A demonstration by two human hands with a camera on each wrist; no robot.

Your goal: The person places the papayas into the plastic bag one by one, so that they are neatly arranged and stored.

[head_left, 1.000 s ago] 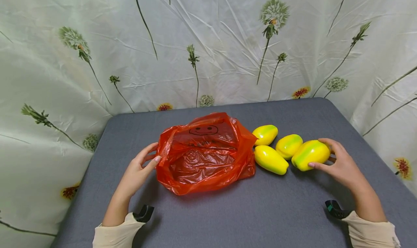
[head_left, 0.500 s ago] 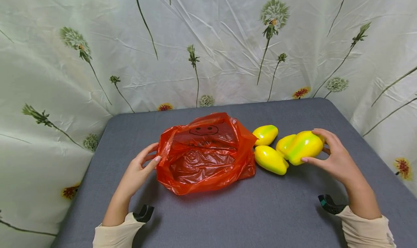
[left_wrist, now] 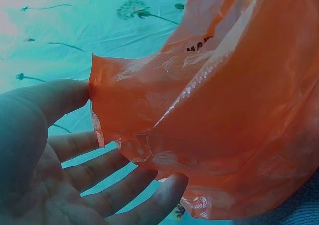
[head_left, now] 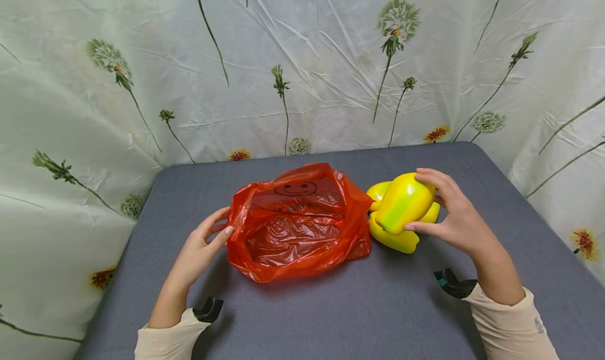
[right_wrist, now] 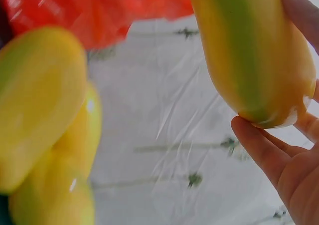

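A red plastic bag [head_left: 293, 234] with a printed smiling face lies on the grey table, its mouth gaping toward me. My left hand [head_left: 198, 249] holds the bag's left rim between thumb and fingers; in the left wrist view the film [left_wrist: 199, 115] stretches away from the fingertips. In my right hand [head_left: 454, 213] is a glossy yellow papaya [head_left: 406, 199] with a green stripe, gripped by its right end and tilted. It hangs above other papayas [head_left: 394, 239], which it partly hides, just right of the bag. The right wrist view shows the held papaya [right_wrist: 254, 55] apart from the others [right_wrist: 40, 105].
The grey table [head_left: 321, 318] runs back to a pale curtain [head_left: 321, 86] printed with dandelions. Both forearms wear cream sleeves [head_left: 510, 318], with a black wrist device [head_left: 454, 284] on each side.
My right hand has lifted the papaya off the table and carried it left, over the other papayas toward the bag. The left hand and the bag have stayed put.
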